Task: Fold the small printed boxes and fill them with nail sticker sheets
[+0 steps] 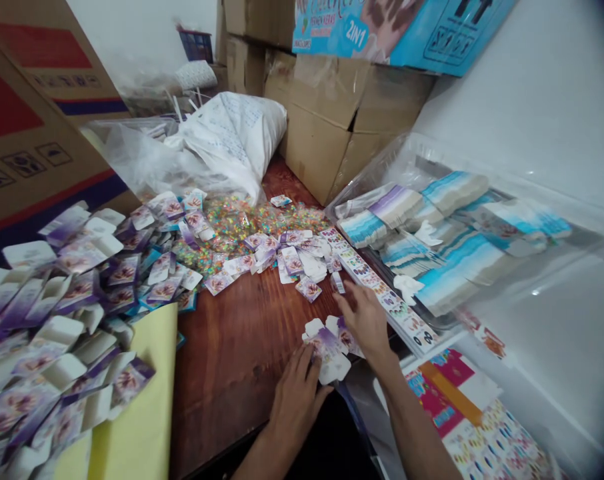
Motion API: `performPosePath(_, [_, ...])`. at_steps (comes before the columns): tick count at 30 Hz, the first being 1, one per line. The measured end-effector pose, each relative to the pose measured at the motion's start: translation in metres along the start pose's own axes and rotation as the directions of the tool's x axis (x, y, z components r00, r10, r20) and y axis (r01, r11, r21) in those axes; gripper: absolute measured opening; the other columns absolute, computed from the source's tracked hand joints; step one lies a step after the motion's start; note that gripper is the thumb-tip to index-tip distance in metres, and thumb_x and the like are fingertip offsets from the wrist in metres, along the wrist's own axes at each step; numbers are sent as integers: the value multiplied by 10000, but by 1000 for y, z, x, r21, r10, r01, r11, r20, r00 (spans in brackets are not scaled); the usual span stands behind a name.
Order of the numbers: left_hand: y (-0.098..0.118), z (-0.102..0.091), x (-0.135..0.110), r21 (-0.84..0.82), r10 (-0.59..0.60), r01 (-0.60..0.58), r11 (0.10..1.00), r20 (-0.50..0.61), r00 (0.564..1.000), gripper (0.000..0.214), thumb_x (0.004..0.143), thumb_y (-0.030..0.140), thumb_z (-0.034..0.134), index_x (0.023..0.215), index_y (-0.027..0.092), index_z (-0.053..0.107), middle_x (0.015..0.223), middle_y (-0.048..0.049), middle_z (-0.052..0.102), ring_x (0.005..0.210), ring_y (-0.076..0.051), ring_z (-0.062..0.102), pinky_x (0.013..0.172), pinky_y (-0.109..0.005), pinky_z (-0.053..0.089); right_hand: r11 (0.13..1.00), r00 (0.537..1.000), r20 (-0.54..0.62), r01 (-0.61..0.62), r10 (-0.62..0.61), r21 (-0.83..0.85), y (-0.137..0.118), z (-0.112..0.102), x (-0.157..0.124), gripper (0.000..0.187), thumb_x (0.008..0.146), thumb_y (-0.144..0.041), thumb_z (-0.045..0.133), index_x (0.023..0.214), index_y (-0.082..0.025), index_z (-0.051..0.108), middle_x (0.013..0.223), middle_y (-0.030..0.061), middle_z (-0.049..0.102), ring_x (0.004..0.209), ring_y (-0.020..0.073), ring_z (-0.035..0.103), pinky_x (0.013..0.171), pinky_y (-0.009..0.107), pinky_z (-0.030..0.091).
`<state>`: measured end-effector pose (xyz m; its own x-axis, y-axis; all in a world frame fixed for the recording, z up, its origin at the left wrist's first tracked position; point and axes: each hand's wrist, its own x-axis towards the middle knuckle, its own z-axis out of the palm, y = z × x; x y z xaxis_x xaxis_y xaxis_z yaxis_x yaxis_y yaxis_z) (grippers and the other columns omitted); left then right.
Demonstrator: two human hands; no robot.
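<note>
My left hand [295,393] rests on the brown wooden table [232,360], its fingers pressed on a flat purple-and-white die-cut carton blank [327,347]. My right hand [365,320] lies on the same blank from the right, fingers curled near a small loose card [338,281]. A long strip of sticker sheets [382,293] runs just right of that hand. Several more flat purple blanks [292,257] lie scattered beyond, in front of a heap of tiny colourful beads [232,220].
A big pile of folded purple boxes [67,313] fills the left, partly on a yellow sheet [147,400]. Stacks of blue and purple flat cartons sit in a clear plastic bag [432,233] on the right. Cardboard boxes [327,127] and a white sack [237,133] stand behind.
</note>
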<state>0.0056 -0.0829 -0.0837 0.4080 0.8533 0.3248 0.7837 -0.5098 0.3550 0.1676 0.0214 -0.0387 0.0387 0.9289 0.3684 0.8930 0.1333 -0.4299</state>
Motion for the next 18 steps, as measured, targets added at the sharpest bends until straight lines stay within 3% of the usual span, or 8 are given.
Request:
performPosePath(1, [2, -2, 2, 20, 2, -3, 1000, 14, 1000, 383, 780, 271, 602, 1126, 122, 536, 1231, -168, 533, 1110, -310, 528, 850, -449, 516, 999, 1000, 15, 0, 0, -36, 6, -1, 15, 451, 832, -402, 509, 1193, -131, 509, 1074, 146, 574, 1042, 264, 513, 885, 384, 407])
performPosePath(4, [8, -8, 7, 21, -13, 12, 1000, 48, 999, 319, 784, 200, 582, 1101, 169, 564, 1256, -141, 520, 1144, -307, 503, 869, -447, 507, 986, 956, 270, -78, 116, -145, 18, 2, 60, 682, 780, -458, 569, 1321, -97, 361, 1220, 181, 516, 1112, 270, 494, 868, 353, 415])
performPosePath(6, [11, -11, 8, 5, -20, 20, 1000, 39, 999, 301, 790, 190, 567, 1091, 183, 576, 1259, -130, 521, 1139, -302, 509, 870, -445, 508, 977, 930, 329, -103, 162, -189, 20, 8, 81, 686, 789, -475, 550, 1319, -84, 359, 1212, 196, 524, 1096, 280, 515, 846, 354, 420])
performPosePath(12, [3, -10, 2, 2, -1, 1, 1000, -41, 999, 322, 857, 115, 383, 1108, 178, 573, 1158, -107, 606, 1003, -244, 610, 785, -373, 557, 966, 939, 298, -103, 173, -236, 6, 27, 100, 526, 777, -403, 576, 1217, -131, 481, 1135, 189, 555, 976, 311, 583, 780, 378, 428])
performPosePath(18, [-10, -19, -6, -262, -145, 96, 960, -174, 974, 333, 864, 67, 345, 1109, 143, 558, 1113, -101, 631, 1024, -154, 599, 860, -259, 514, 971, 973, 159, -135, 167, -196, 6, 25, 97, 304, 837, -194, 432, 1091, -108, 574, 1058, 173, 610, 946, 263, 603, 789, 333, 424])
